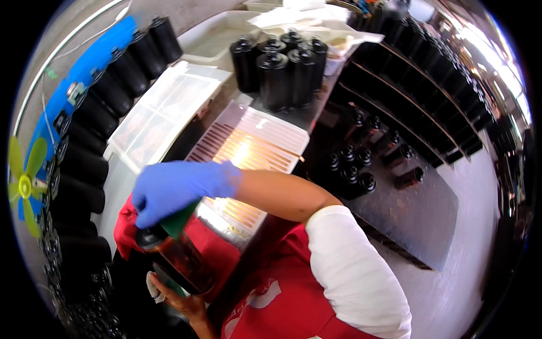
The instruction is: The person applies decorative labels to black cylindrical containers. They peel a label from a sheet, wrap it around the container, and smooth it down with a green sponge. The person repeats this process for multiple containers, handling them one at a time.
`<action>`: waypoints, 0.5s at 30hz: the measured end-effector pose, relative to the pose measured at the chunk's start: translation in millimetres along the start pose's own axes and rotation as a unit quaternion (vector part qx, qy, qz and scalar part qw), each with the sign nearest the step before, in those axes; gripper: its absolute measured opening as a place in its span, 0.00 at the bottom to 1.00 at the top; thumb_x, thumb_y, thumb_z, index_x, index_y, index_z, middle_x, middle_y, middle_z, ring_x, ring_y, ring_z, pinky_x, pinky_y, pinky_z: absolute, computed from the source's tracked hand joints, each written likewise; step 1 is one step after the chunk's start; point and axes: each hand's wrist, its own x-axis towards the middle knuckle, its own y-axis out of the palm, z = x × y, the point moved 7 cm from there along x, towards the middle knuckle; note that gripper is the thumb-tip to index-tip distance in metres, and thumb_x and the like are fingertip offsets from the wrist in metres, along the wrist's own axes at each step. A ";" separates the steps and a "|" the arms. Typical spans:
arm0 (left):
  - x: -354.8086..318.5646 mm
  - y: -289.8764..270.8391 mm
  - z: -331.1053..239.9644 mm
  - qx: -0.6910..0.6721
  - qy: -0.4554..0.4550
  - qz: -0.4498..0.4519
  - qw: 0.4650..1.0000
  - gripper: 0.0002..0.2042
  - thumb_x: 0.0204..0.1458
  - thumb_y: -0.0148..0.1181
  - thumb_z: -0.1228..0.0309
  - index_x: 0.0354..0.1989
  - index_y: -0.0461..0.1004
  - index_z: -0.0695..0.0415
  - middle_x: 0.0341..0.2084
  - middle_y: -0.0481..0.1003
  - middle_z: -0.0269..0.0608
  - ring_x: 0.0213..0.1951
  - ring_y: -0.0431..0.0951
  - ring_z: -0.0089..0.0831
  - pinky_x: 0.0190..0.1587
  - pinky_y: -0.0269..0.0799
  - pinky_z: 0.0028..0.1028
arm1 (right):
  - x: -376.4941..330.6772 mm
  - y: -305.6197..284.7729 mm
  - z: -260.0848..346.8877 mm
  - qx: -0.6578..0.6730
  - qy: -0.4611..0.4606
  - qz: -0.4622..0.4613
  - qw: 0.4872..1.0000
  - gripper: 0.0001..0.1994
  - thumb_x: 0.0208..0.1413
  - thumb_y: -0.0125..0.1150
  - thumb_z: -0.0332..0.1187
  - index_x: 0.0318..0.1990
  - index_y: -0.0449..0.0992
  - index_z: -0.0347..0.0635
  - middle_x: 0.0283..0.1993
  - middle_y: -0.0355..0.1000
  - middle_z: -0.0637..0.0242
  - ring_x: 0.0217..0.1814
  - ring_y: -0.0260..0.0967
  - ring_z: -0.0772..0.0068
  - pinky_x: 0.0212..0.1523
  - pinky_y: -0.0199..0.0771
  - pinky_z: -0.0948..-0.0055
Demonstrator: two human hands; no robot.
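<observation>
A glossy dark reddish-brown bottle (183,263) with a black end lies tilted in front of me. My left hand (183,302), bare with a white wrap on one finger, grips it near its lower end; the bottle partly hides the palm. From the right reaches my right hand (178,192) in a blue glove, its fingers closed on a green pad (182,219) against the bottle's upper part. A bit of green also shows beside my left hand. Red cloth (125,229) lies behind the bottle, and a slatted translucent tray (248,135) sits just beyond my right forearm.
Several black bottles (274,79) stand on the bench beyond the tray. A white divided tray (164,113) lies to its left. Rows of black bottles (84,164) line the left side, near a yellow-green fan (25,185). At right, a dark table (412,220) bears more bottles.
</observation>
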 end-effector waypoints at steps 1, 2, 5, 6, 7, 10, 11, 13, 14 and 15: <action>2.0 -1.0 -0.3 0.006 0.022 -0.003 1.000 0.43 0.40 0.69 0.67 0.64 0.50 0.65 0.59 0.55 0.59 0.57 0.61 0.50 0.59 0.56 0.38 | -27.1 -1.3 4.6 -0.023 -0.042 -0.071 0.996 0.14 0.46 0.60 0.43 0.27 0.78 0.40 0.22 0.72 0.61 0.23 0.70 0.62 0.28 0.69 0.68; 5.1 0.1 -3.0 -0.013 0.020 -0.001 1.000 0.43 0.40 0.69 0.68 0.64 0.50 0.64 0.58 0.56 0.58 0.55 0.61 0.48 0.58 0.57 0.38 | -63.4 -3.8 10.3 -0.056 -0.075 -0.143 0.985 0.13 0.47 0.60 0.43 0.25 0.78 0.42 0.21 0.72 0.62 0.23 0.69 0.61 0.28 0.69 0.68; 7.1 -11.5 11.1 -0.097 -0.038 -0.007 0.995 0.39 0.43 0.65 0.75 0.65 0.51 0.62 0.53 0.61 0.51 0.47 0.65 0.38 0.51 0.64 0.32 | -177.5 -16.9 47.9 -0.066 -0.025 -0.254 0.965 0.09 0.46 0.61 0.38 0.22 0.76 0.43 0.20 0.69 0.63 0.21 0.68 0.62 0.23 0.67 0.69; 9.6 -14.6 5.4 -0.098 -0.061 -0.039 0.993 0.35 0.47 0.62 0.78 0.64 0.53 0.63 0.43 0.67 0.44 0.39 0.68 0.31 0.42 0.67 0.27 | -214.5 -21.7 55.5 -0.096 -0.014 -0.274 0.957 0.08 0.47 0.59 0.37 0.23 0.76 0.44 0.21 0.69 0.62 0.20 0.68 0.62 0.22 0.67 0.68; 13.6 -12.5 5.3 -0.164 -0.084 -0.034 0.982 0.32 0.49 0.59 0.79 0.64 0.54 0.63 0.38 0.69 0.41 0.33 0.67 0.27 0.38 0.67 0.24 | -253.1 -35.0 67.7 -0.139 0.030 -0.322 0.936 0.06 0.46 0.60 0.35 0.22 0.75 0.44 0.20 0.68 0.63 0.19 0.67 0.64 0.21 0.66 0.70; 24.4 5.5 -1.8 -0.368 -0.131 0.027 0.920 0.22 0.59 0.43 0.81 0.63 0.57 0.61 0.30 0.73 0.41 0.19 0.65 0.16 0.24 0.63 0.14 | -356.3 -61.4 75.7 -0.217 0.229 -0.409 0.856 0.06 0.44 0.64 0.30 0.20 0.75 0.43 0.17 0.67 0.64 0.17 0.65 0.64 0.20 0.67 0.72; 29.4 11.8 -12.4 -0.375 -0.123 0.052 0.917 0.22 0.60 0.41 0.80 0.63 0.55 0.61 0.31 0.74 0.43 0.18 0.66 0.17 0.22 0.63 0.14 | -388.5 -66.9 72.6 -0.246 0.295 -0.448 0.807 0.06 0.43 0.64 0.31 0.20 0.75 0.42 0.17 0.68 0.63 0.17 0.66 0.63 0.21 0.67 0.73; 37.3 24.2 -40.2 -0.411 -0.128 0.092 0.898 0.22 0.61 0.39 0.78 0.65 0.52 0.61 0.33 0.75 0.47 0.16 0.69 0.19 0.20 0.65 0.14 | -455.1 -75.1 53.2 -0.296 0.429 -0.487 0.700 0.08 0.43 0.64 0.34 0.21 0.75 0.41 0.19 0.70 0.60 0.19 0.68 0.60 0.23 0.69 0.71; 39.7 28.9 -55.2 -0.440 -0.141 0.107 0.880 0.22 0.61 0.38 0.78 0.65 0.51 0.61 0.34 0.75 0.48 0.16 0.70 0.20 0.20 0.66 0.14 | -491.3 -77.1 36.2 -0.317 0.497 -0.489 0.643 0.09 0.43 0.64 0.36 0.22 0.76 0.41 0.20 0.71 0.59 0.21 0.70 0.58 0.24 0.70 0.70; 41.2 33.2 -70.3 -0.468 -0.154 0.122 0.862 0.22 0.61 0.37 0.77 0.65 0.50 0.60 0.35 0.75 0.49 0.16 0.71 0.21 0.20 0.67 0.14 | -529.2 -77.5 14.5 -0.344 0.535 -0.484 0.601 0.10 0.43 0.63 0.39 0.23 0.77 0.42 0.21 0.72 0.57 0.23 0.71 0.56 0.26 0.71 0.67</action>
